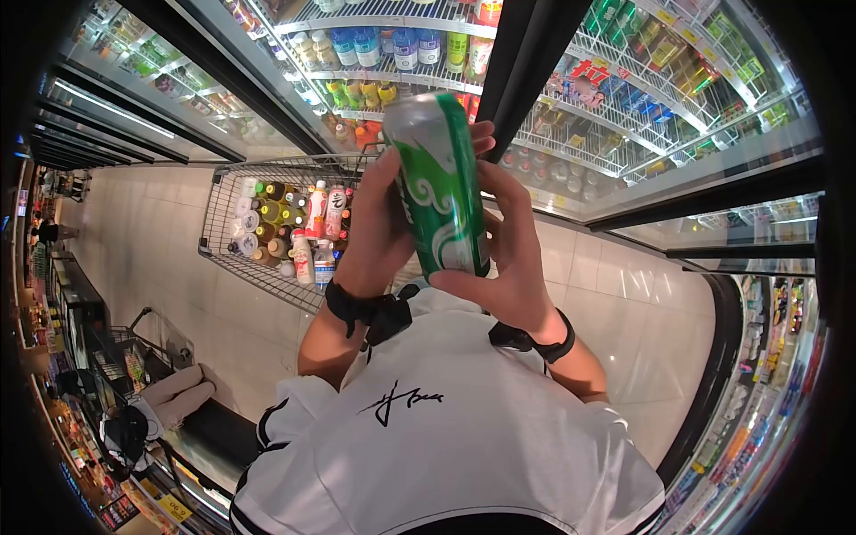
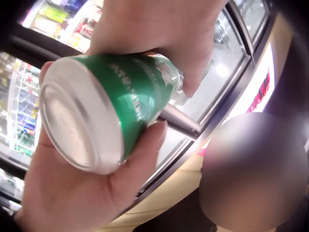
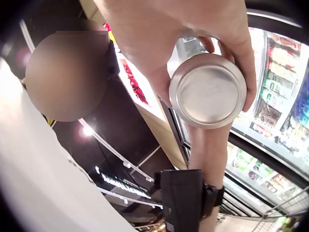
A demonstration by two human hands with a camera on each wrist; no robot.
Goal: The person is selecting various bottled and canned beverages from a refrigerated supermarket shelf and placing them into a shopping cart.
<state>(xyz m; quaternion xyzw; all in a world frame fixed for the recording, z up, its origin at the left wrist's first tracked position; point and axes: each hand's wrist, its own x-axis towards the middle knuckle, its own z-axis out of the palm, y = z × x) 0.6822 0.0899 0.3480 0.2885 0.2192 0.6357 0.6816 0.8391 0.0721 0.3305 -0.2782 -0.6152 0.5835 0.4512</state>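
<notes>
A green and silver can [image 1: 437,187] is held up between both hands, slightly tilted. On its left side, the left hand [image 1: 373,227] grips it with the thumb along the edge; its other fingers are largely hidden behind the can. The right hand [image 1: 517,250] holds the other side, thumb near the lower end and fingers bent round the side. The left wrist view has the can [image 2: 130,92] between the left hand [image 2: 154,24] above and the right hand [image 2: 72,193] below. In the right wrist view, the can's silver end [image 3: 207,92] faces the camera under the right hand [image 3: 193,24].
A wire shopping cart [image 1: 254,278] with several bottles stands to the left, just beyond the hands. Drink coolers with shelves [image 1: 392,25] and glass doors line the far side and right. Another trolley and a person's legs [image 1: 183,392] are at lower left.
</notes>
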